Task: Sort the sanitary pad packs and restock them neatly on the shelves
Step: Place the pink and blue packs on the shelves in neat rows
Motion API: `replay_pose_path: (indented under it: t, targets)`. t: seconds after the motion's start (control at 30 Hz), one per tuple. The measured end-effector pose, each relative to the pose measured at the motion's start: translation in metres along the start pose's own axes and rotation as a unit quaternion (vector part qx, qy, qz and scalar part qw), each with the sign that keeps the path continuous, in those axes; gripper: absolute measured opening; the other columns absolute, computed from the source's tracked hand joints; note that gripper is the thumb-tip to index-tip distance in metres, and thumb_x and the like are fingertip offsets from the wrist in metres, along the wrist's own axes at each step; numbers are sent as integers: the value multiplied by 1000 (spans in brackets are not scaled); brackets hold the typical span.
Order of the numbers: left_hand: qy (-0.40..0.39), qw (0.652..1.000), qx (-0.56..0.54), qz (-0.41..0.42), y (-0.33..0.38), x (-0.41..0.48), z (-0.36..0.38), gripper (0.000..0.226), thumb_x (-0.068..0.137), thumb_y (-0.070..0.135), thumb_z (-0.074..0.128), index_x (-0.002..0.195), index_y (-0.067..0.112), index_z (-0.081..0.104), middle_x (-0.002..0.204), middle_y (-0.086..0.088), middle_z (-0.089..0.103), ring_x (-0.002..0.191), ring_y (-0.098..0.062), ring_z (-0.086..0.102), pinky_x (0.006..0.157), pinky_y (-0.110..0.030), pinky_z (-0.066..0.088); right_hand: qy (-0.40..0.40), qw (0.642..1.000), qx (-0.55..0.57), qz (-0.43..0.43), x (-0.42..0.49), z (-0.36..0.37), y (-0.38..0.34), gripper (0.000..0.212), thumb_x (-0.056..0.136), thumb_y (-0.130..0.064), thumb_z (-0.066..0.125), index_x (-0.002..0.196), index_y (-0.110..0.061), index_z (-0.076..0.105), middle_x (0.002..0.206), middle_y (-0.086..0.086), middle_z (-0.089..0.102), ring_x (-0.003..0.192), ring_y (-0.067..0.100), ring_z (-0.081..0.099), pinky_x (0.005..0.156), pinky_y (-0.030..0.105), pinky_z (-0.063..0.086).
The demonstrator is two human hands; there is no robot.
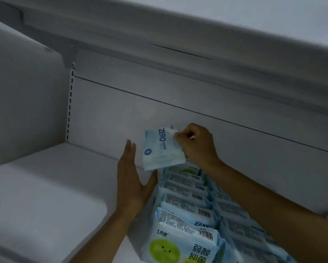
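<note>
R hand (196,144) pinching ZERO pack (160,149), L hand (130,179) flat beside row (187,198)

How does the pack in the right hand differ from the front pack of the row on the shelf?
The held pack is gripped by the right hand at the far end of the row; the front pack stands in the row on the shelf. The held pack bears blue ZERO LEAKS lettering; the front pack bears a green smiling face and a barcode. Both are pale blue soft packs.
</note>
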State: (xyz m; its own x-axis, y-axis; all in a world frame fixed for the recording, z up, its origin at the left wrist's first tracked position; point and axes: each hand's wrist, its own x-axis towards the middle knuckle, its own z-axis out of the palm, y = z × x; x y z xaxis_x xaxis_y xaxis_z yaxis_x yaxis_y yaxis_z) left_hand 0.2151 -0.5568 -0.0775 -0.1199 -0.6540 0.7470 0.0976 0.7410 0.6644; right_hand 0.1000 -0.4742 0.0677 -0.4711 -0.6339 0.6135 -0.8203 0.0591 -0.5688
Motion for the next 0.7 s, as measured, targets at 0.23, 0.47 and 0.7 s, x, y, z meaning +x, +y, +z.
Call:
replay_pose_path:
  t: [0.23, 0.47, 0.7]
  targets:
    - [98, 982, -83, -137, 14, 8, -9, 22, 85, 18, 70, 104, 18, 58, 85, 16, 64, 72, 23, 55, 65, 2, 40, -177, 960, 185, 113, -6, -5, -15, 21, 99, -25, 51, 93, -13, 67, 83, 4, 67, 73, 19, 65, 58, 27, 54]
    - [91, 929, -300, -195, 17, 13, -7, 37, 86, 39, 48, 121, 28, 55, 106, 12, 70, 98, -8, 67, 75, -24, 57, -196, 979, 13, -49, -13, -7, 0, 78, 75, -37, 78, 140, -35, 36, 130, -13, 47, 114, 4, 48, 87, 12, 39]
    - [-18, 930, -294, -219, 16, 7, 2, 56, 88, 46, 34, 133, 15, 47, 115, -3, 66, 96, -9, 67, 83, -26, 55, -171, 973, 39, -147, -23, 3, 4, 48, 75, -19, 82, 117, -22, 58, 105, -6, 66, 88, 5, 63, 74, 21, 53]
